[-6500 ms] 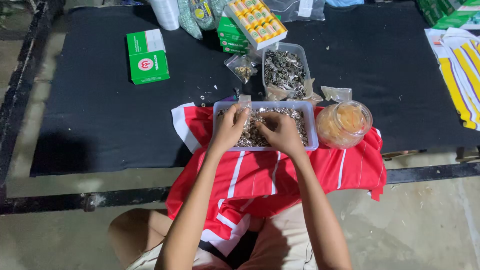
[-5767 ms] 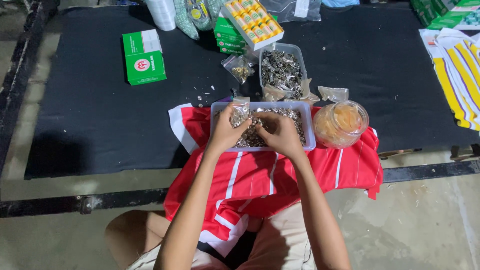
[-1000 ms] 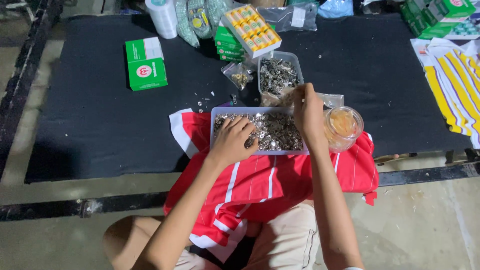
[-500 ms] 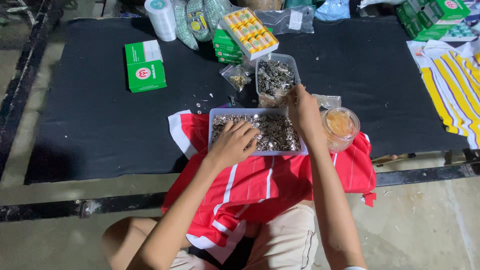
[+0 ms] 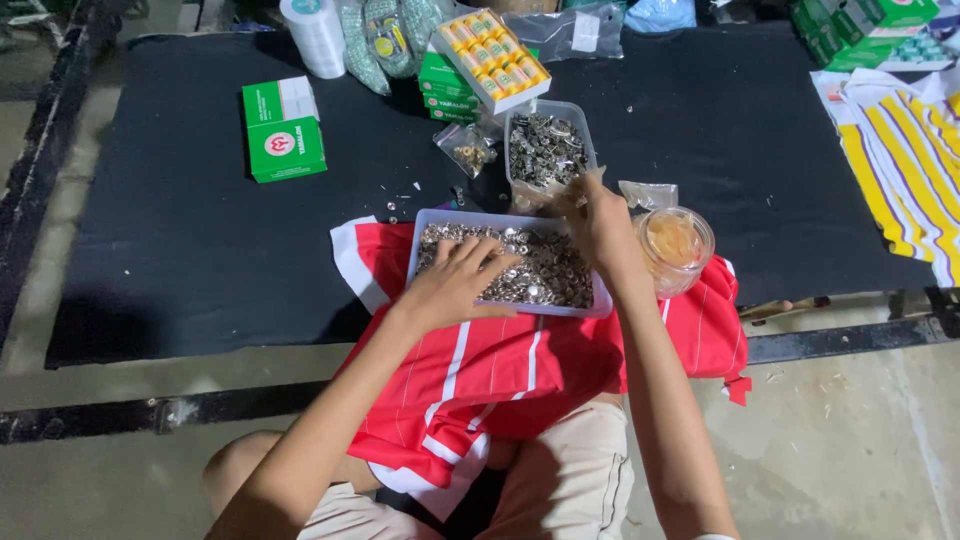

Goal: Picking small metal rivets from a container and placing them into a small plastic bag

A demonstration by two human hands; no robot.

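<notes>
Nearest the camera sit the person's bent knees in pale shorts (image 5: 560,490), with a red and white striped cloth (image 5: 500,370) draped from the lap up onto the table edge. On that cloth rests a shallow clear tray (image 5: 595,303) filled with small metal fasteners (image 5: 545,275). The left hand (image 5: 455,285) lies flat on the pile, fingers spread wide and pressing lightly, gripping nothing visible. The right hand (image 5: 600,225) hovers over the tray's far right corner, fingers pinched narrow; whether a piece sits between them cannot be told. Judgement: the fasteners look small, hard, smooth and light singly, likely to slide and scatter, so a fingertip pinch suits single pieces; the full tray probably carries some weight and is best taken by its two short rims. Just beside the right hand stands a round clear jar (image 5: 675,250) with orange contents, close enough to be knocked. Beyond it a second clear tub (image 5: 545,150) holds more metal parts, with a small plastic bag (image 5: 465,152) near it and loose bits on the black table mat (image 5: 150,250). Farther back: a green box (image 5: 285,130), stacked green boxes with an open yellow-filled one (image 5: 490,55), a white roll (image 5: 315,35). Open room lies left on the mat; the right holds a yellow striped cloth (image 5: 900,160). The table's near edge drops to a concrete floor (image 5: 880,430).
</notes>
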